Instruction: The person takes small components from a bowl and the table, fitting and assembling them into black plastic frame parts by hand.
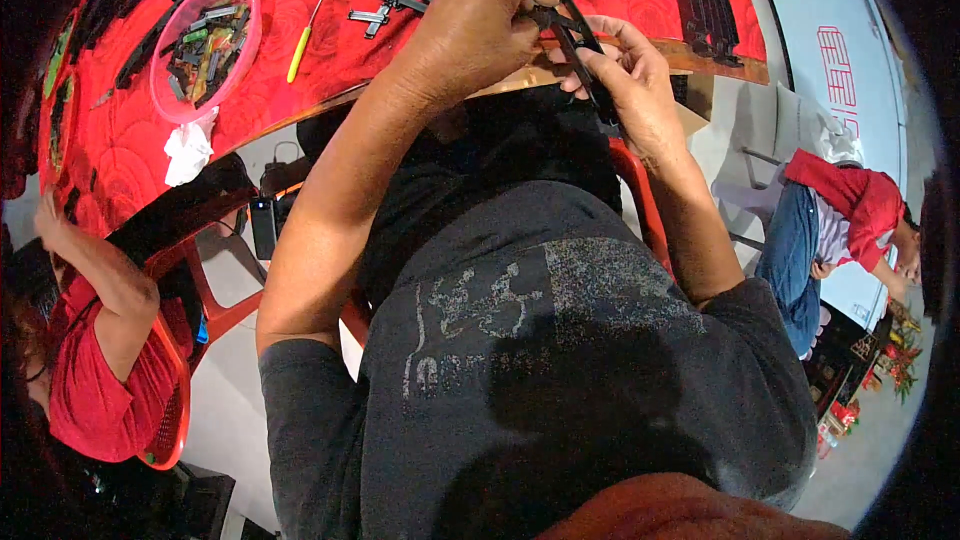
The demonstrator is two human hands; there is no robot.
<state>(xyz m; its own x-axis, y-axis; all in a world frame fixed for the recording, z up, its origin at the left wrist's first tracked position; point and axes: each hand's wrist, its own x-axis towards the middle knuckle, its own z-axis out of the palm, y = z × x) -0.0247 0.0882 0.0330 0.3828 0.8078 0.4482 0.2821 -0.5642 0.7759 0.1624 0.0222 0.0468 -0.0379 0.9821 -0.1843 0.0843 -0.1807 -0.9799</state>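
The left hand pinches a long black part, some fingertips hidden; the right hand grips it farther right and nearer. The part is above the near edge of the red-covered surface, so a loosened pinch could drop it toward the lap. Opposed twisting might bend or crack its slim length. A careless sweep of the left forearm could scatter the small grey pieces or roll the yellow-handled tool.
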